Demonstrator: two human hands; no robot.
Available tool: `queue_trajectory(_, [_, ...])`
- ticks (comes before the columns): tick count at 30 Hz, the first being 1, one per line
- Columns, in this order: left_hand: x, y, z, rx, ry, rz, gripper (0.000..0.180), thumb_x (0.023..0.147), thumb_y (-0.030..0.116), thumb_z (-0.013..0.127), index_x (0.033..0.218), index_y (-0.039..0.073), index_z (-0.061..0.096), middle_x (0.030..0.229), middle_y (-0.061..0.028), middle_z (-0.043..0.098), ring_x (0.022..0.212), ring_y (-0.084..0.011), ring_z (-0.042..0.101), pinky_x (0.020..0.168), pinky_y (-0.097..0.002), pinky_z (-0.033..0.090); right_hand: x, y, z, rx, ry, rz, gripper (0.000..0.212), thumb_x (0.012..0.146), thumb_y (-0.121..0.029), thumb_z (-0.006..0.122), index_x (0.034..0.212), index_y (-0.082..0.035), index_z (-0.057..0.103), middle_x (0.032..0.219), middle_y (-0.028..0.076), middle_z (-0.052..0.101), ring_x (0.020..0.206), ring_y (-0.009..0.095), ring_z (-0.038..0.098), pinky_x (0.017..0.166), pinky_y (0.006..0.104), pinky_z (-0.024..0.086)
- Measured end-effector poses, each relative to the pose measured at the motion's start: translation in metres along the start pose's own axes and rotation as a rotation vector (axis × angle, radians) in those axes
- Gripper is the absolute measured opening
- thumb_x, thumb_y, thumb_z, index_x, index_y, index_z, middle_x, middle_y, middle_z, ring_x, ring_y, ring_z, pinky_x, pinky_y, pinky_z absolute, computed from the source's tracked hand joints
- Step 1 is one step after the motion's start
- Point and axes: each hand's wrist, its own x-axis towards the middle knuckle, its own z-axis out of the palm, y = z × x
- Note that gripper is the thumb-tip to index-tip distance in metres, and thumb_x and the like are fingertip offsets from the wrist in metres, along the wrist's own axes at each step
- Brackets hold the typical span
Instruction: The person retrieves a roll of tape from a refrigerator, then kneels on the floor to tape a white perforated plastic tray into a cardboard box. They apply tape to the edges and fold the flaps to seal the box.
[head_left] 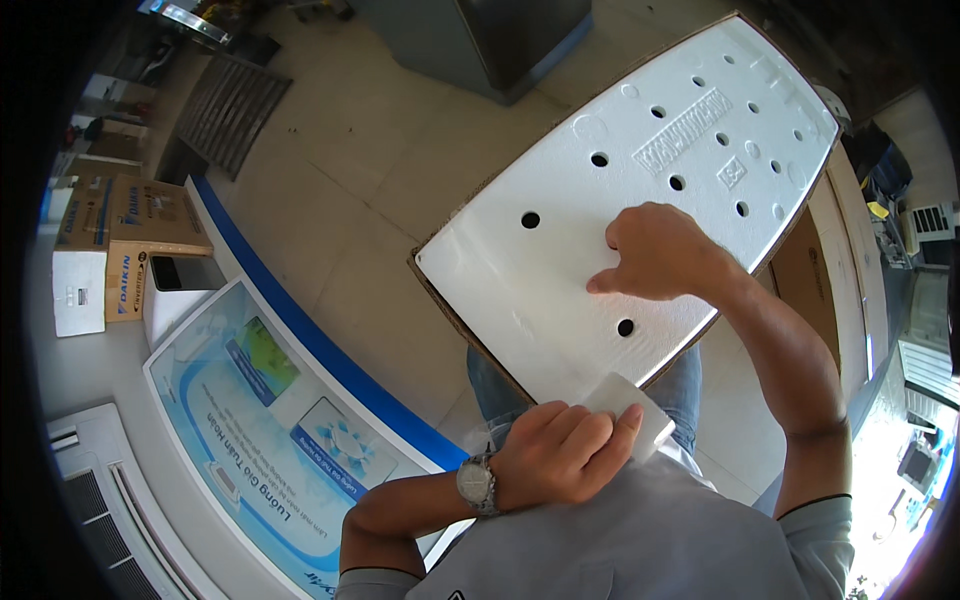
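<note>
In front of me, a white foam slab with several round holes and raised lettering fills the top of a carton, whose brown cardboard rim shows along its edges. Over the near half of the foam is my right hand, its thumb and curled forefinger apart with nothing visible between them. Whether it touches the foam I cannot tell. Close to my body, my left hand is closed on a pale, thick, round-cornered piece, possibly a roll of clear tape seen edge-on. A metal watch circles that wrist.
To the left, a display counter with a blue edge carries brown cartons and a white box. A white air conditioner unit stands at the lower left. A dark cabinet is beyond the carton; more cardboard leans at right.
</note>
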Motion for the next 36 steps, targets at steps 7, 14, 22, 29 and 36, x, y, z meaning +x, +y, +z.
queue_trajectory(7, [0.0,0.02,0.023,-0.135,-0.016,-0.052,0.024,0.085,0.013,0.072,0.102,-0.004,0.072,0.077,-0.0012,0.052,0.056,-0.0107,0.053,0.049,-0.026,0.042,-0.005,0.005,0.008,0.061,0.074,-0.036,0.049,0.075,-0.043,0.085,0.078,0.005,0.074,0.062,0.017,0.064,0.063,0.03,0.064,0.064,0.0435,0.051])
queue_trajectory(14, [-0.001,0.026,0.04,-0.072,-0.065,-0.062,0.034,0.078,0.021,0.078,0.102,-0.004,0.074,0.08,-0.0037,0.058,0.055,-0.0135,0.057,0.05,-0.0273,0.047,-0.013,0.001,-0.001,0.034,0.032,-0.015,0.042,0.077,-0.036,0.085,0.085,0.004,0.077,0.079,0.018,0.073,0.079,0.034,0.073,0.074,0.0437,0.058])
queue_trajectory(22, [-0.016,0.036,0.032,0.006,-0.15,-0.057,0.038,0.083,0.027,0.075,0.107,-0.003,0.075,0.085,-0.0045,0.062,0.055,-0.0129,0.059,0.051,-0.0288,0.049,-0.017,0.003,0.008,0.065,0.071,-0.02,0.04,0.078,-0.034,0.085,0.086,0.004,0.077,0.082,0.019,0.074,0.08,0.035,0.073,0.075,0.0476,0.057])
queue_trajectory(29, [-0.029,0.042,0.044,-0.006,-0.153,-0.154,0.046,0.085,0.028,0.076,0.117,-0.004,0.072,0.092,-0.0077,0.067,0.06,-0.0173,0.064,0.054,-0.0304,0.053,-0.017,0.002,0.009,0.09,0.051,-0.027,0.036,0.077,-0.032,0.085,0.075,0.002,0.074,0.068,0.014,0.069,0.065,0.03,0.068,0.066,0.0438,0.054])
queue_trajectory(36, [-0.03,0.051,0.043,-0.264,-0.127,-0.492,0.044,0.091,0.024,0.076,0.125,-0.003,0.069,0.103,-0.0156,0.072,0.078,-0.0302,0.074,0.064,-0.0355,0.059,-0.017,0.001,0.01,0.139,0.047,-0.023,0.036,0.078,-0.033,0.083,0.074,0.001,0.074,0.068,0.013,0.07,0.062,0.028,0.066,0.063,0.043,0.054])
